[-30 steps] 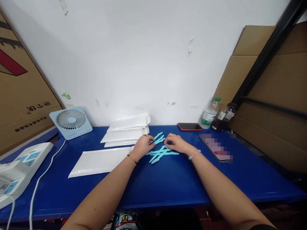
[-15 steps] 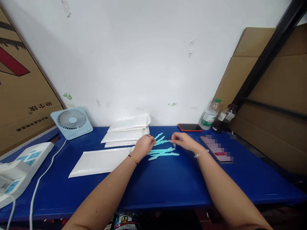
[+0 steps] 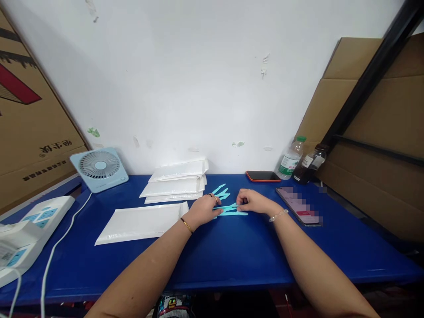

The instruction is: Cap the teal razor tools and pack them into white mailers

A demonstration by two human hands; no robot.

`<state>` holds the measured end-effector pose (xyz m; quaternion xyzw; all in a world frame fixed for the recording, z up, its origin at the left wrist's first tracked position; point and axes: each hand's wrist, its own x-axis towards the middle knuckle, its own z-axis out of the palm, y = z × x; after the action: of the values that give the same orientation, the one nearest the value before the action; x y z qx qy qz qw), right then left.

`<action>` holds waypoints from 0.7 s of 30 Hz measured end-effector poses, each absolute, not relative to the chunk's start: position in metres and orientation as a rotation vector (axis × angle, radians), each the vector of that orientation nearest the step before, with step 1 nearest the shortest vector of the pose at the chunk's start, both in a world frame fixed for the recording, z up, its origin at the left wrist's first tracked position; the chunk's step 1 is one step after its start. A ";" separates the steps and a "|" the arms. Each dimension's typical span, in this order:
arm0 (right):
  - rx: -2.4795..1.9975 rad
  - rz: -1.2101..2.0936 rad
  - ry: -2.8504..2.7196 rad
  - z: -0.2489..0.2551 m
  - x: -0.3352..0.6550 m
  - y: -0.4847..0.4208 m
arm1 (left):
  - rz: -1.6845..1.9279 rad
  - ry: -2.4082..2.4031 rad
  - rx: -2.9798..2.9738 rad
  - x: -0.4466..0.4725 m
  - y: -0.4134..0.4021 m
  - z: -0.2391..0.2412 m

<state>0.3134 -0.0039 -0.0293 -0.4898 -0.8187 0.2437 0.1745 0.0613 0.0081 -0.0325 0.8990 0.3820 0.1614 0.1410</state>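
We have both hands at the middle of the blue worktop [image 3: 238,251], over a loose pile of turquoise sticks [image 3: 228,210] that lie crossed on one another. Our left hand [image 3: 203,209] comes in from the left, its thumb set a little apart from the other fingers, with the left ends of the sticks between them; we cannot tell whether they are pinched or only touched. Our right hand [image 3: 251,202] is at the right ends, its fingers curled and the tips close together against the sticks, though we cannot make out how firmly they hold any. A few more sticks fan out just on the far side of the pile. To the left of our left hand lies a single white envelope [image 3: 139,223], and beyond it, toward the wall, sits a stack of envelopes [image 3: 172,187]. Farther left stands a blue fan [image 3: 99,170]. On the far right we see an orange-edged phone [image 3: 263,176] near two bottles [image 3: 290,159], with a second phone [image 3: 294,205] nearer to us.
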 end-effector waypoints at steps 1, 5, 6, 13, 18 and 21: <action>-1.395 0.680 -2.330 -0.030 0.311 -0.004 | 0.455 1.099 2.598 0.062 0.008 -0.033; -1.351 0.692 -2.289 -0.027 0.311 -0.005 | 0.470 1.113 2.583 0.063 0.012 -0.031; -1.333 0.694 -2.273 -0.025 0.313 -0.005 | 0.494 1.134 2.583 0.062 0.014 -0.030; -1.567 0.523 -2.016 -0.022 0.341 -0.001 | 0.558 1.362 2.666 0.055 0.025 -0.030; -1.564 0.351 -2.032 -0.030 0.339 0.003 | 0.643 1.338 2.619 0.059 0.013 -0.023; -1.389 0.465 -2.147 -0.030 0.321 0.000 | 0.449 1.221 2.568 0.059 0.001 -0.017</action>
<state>0.3209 -0.0004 -0.0296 -0.5150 -0.7958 0.1725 0.2679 0.0595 0.0011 -0.0170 0.8844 0.4204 0.1546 0.1310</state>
